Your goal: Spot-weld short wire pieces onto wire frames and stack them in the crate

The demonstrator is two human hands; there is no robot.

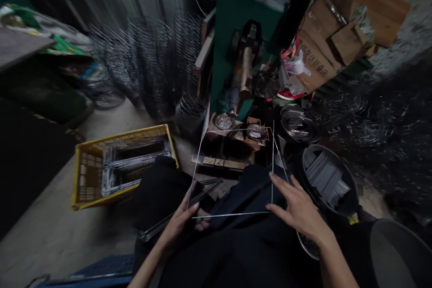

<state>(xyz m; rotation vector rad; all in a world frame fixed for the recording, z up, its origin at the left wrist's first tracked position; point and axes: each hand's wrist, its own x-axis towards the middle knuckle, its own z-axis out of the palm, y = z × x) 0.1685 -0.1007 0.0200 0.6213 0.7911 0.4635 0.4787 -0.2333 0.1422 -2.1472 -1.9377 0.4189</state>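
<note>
A thin rectangular wire frame (232,214) is held over my lap. My left hand (185,220) grips its near left corner, thumb on top. My right hand (297,204) is at its right side, with the thumb at the near right corner and fingertips against the wire; the fingers are partly spread. Two wire lengths run along that right side, diverging from the far corner. Under my left hand a bundle of dark metal rods (157,227) lies across my lap. The frame's far side passes over a small dish of shiny metal bits (224,121).
A yellow crate (124,135) with stacked wire frames stands at left. Ahead is a green machine (226,54) with a jutting metal arm. Beside my right hand is a bucket of flat metal strips (324,180). Stacked wire rings (151,63) and a cardboard box (324,45) stand farther back.
</note>
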